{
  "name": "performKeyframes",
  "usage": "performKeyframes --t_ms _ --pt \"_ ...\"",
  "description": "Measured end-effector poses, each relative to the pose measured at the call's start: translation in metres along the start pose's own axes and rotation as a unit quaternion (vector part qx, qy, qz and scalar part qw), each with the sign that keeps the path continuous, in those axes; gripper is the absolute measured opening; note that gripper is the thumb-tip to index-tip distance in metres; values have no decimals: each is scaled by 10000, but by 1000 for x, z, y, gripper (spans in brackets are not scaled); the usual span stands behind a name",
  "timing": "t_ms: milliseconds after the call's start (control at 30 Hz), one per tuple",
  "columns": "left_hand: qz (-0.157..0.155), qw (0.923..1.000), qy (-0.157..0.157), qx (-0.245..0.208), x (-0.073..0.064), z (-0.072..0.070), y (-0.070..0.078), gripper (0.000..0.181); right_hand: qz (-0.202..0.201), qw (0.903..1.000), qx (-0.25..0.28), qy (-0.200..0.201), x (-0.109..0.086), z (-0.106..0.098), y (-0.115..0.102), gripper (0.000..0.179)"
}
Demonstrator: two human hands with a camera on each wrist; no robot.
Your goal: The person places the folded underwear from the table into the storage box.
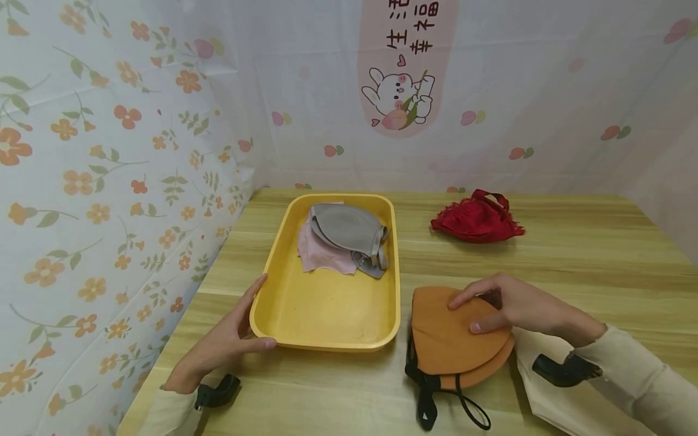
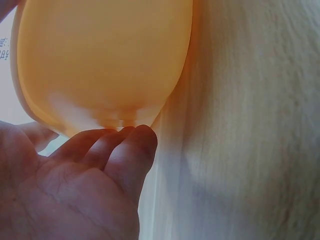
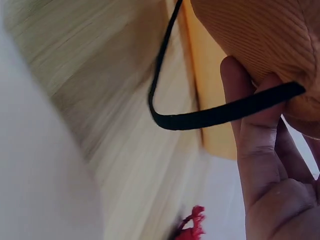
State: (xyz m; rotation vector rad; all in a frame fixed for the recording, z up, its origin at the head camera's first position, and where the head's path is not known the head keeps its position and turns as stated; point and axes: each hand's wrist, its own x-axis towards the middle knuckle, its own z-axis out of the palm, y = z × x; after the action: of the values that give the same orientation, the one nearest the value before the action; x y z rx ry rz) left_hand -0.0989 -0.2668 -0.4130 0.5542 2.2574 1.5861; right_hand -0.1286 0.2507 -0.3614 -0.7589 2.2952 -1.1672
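A yellow plastic basin (image 1: 322, 309) stands on the table, with a folded grey bra (image 1: 349, 227) and a pink cloth (image 1: 327, 260) under it inside. My left hand (image 1: 220, 342) holds the basin's near left corner, thumb at the front and fingers along the left side; the left wrist view shows fingertips (image 2: 145, 135) against the outer wall. To the right of the basin is an orange bra (image 1: 452, 339), folded cup on cup, with black straps (image 1: 428, 399). My right hand (image 1: 509, 303) grips its right edge, thumb and a finger on the top cup.
A red lace bra (image 1: 480, 221) lies at the back, right of the basin. Cream cloth (image 1: 545, 381) lies under my right forearm at the near right. A flower-printed curtain (image 1: 125, 212) borders the wooden table (image 1: 338, 393) on the left, and another printed curtain (image 1: 305, 121) hangs behind.
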Motion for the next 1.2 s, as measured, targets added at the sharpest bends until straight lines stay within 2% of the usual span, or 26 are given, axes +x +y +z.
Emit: performKeyframes --t_ms 233,367,467,633,833,1033,1200 --pt "33 10000 -2 18 0 -1 0 107 14 9990 449 24 1 -4 -10 36" --pt "15 10000 3 17 1 -1 0 107 190 9985 429 290 4 -4 -14 37" --pt "18 10000 1 5 1 -1 0 107 249 9960 687 510 9 -3 -16 36" --pt "47 10000 -20 -52 3 -3 0 107 180 9856 1541 669 24 -2 -16 36" --pt "21 9999 -70 -92 3 -4 0 107 190 9784 1866 864 41 -2 -24 39" --pt "36 9999 -82 -131 1 -2 -2 107 443 9629 2412 1129 53 0 -39 43" --pt "29 9998 -93 -148 0 -1 -2 107 462 9566 2577 1277 62 1 -49 46"
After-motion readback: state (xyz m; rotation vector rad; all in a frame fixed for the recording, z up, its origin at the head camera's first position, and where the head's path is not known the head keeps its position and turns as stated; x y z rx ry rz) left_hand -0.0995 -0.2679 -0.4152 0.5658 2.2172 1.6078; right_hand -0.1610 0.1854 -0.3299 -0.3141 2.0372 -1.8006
